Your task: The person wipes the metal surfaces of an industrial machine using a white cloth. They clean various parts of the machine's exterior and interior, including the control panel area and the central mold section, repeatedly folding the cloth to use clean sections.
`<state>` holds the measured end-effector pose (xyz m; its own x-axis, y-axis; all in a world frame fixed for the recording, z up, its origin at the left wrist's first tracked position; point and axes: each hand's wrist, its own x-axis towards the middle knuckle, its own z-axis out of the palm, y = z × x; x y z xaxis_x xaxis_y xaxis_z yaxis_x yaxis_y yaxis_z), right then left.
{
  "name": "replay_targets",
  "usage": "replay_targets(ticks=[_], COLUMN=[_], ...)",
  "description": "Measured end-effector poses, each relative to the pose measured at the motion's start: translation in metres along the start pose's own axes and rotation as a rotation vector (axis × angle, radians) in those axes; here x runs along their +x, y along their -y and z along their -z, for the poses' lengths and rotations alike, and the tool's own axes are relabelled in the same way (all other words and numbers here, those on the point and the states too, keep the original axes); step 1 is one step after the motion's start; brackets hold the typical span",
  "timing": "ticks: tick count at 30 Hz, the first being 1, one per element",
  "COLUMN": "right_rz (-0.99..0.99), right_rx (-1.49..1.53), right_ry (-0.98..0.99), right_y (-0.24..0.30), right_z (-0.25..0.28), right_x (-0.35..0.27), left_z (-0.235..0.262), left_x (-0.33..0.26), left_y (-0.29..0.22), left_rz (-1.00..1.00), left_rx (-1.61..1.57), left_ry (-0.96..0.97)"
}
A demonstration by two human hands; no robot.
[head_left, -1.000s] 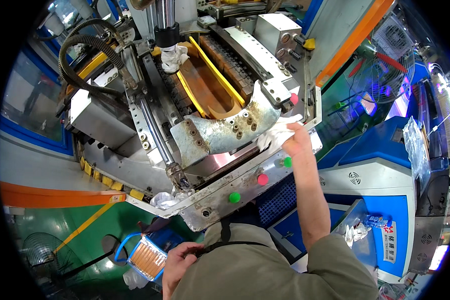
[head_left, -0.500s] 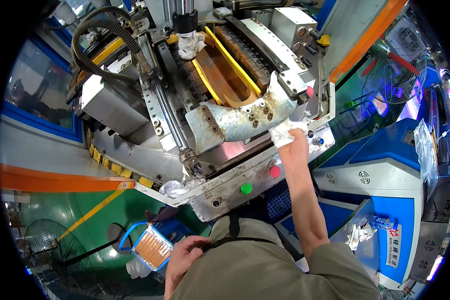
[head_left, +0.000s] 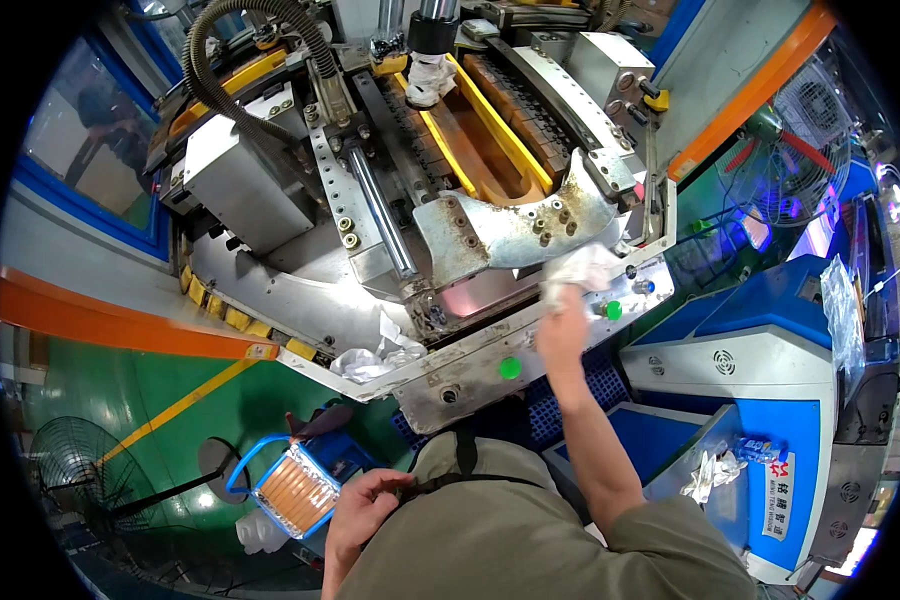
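My right hand (head_left: 564,328) is closed around a crumpled white cloth (head_left: 582,268). The cloth is slightly blurred and lies over the front rim of the machine, below the right half of a curved, rust-stained metal plate (head_left: 515,226). Beneath that hand runs the machine's metal front panel (head_left: 420,408), with one green button (head_left: 510,368) to the left of my wrist and another green button (head_left: 614,310) to the right. My left hand (head_left: 365,510) rests against my waist, fingers loosely bent and apart, with nothing seen in it.
Behind the plate lies a brown trough with yellow edges (head_left: 490,135). A vertical cylinder with a white-wrapped end (head_left: 430,80) hangs over it. More white cloth (head_left: 375,360) lies at the machine's front left. A blue-framed stool (head_left: 295,490), floor fan (head_left: 80,470) and blue-white cabinet (head_left: 770,350) stand around me.
The view has shifted, so the machine appears farther right. Against it, my right hand has moved the cloth left, off the plate's right end, uncovering a green button and covering the red one.
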<state>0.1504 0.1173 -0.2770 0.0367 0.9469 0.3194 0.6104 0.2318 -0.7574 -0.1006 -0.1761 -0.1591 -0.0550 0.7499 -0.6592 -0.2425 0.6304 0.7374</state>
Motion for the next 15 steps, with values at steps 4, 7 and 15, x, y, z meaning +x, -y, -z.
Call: replay_targets(ticks=[4,7,15], right_rz=[0.402,0.396,0.564], right_rx=[-0.182,-0.205,-0.172], right_ry=[-0.023,0.022,0.213], right_y=[0.016,0.020,0.070], right_z=[-0.049,-0.050,-0.079], right_x=[-0.015,-0.011,-0.058], left_z=[0.018,0.027,0.042], left_x=[-0.014,-0.019,-0.012], left_y=[0.005,0.006,0.007], left_rz=[0.001,0.009,-0.025], left_rx=[0.027,0.035,0.053], left_ry=[-0.036,-0.056,0.028])
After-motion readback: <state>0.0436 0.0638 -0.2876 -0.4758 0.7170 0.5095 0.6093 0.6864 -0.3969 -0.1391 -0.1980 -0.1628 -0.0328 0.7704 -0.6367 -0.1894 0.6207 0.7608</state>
